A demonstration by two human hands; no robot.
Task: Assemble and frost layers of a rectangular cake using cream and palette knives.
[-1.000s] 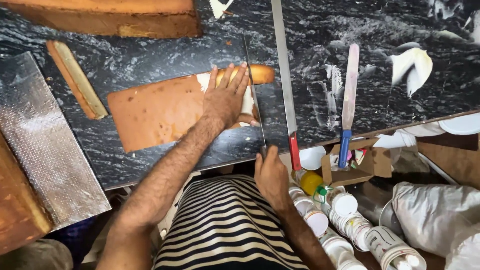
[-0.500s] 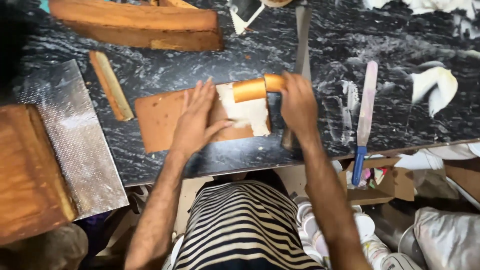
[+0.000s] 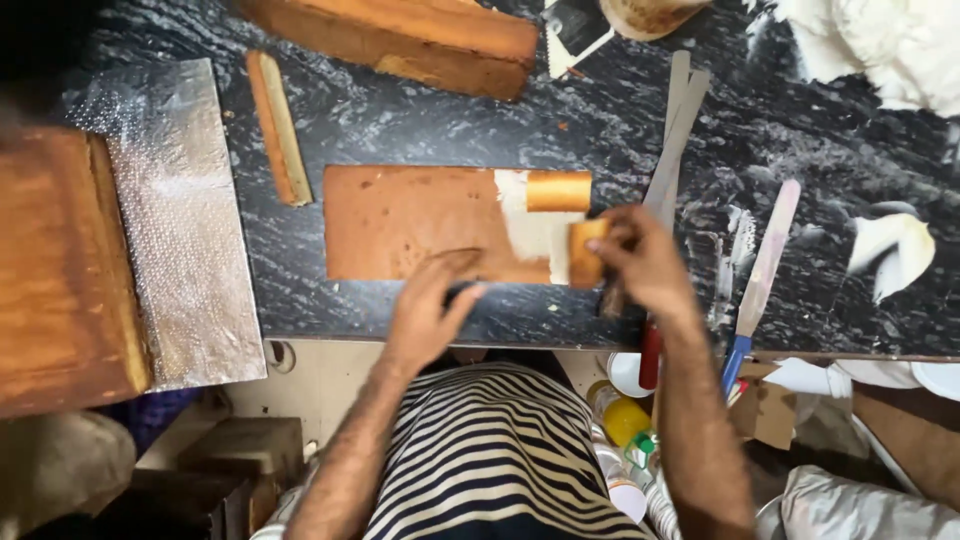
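Black marbled counter (image 3: 420, 120) fills most of the view, w/ a striped shirt (image 3: 490, 460) at the bottom edge. Far left sits a big brown cake slab (image 3: 60, 270) on a silver foil board (image 3: 185, 230). At the top lies another thick cake block (image 3: 400, 35), long axis running left-right w/ a slight tilt.

Centre: a thin flat sponge sheet (image 3: 410, 220), rectangular, long axis left-right along the counter edge, brown skin up. Its right end shows a pale cream-spread patch (image 3: 530, 230). On that patch's upper part lies a small rolled piece (image 3: 558, 190), long axis left-right.

Left of the sheet is a narrow cake strip (image 3: 280, 125), long axis near front-to-back. Right of the sheet are a long metal knife w/ red handle (image 3: 665, 180) and, further right, a blue-handled palette knife (image 3: 762, 270), both lying roughly front-to-back, tilted.

Left hand (image 3: 430, 305) rests at the sheet's near edge, fingers loosely spread and flat, holding nothing. Right hand (image 3: 640, 265) has fingers narrowed round a second small cake piece (image 3: 588, 252) at the sheet's right end; this piece stands w/ long axis front-to-back, crosswise to the sheet
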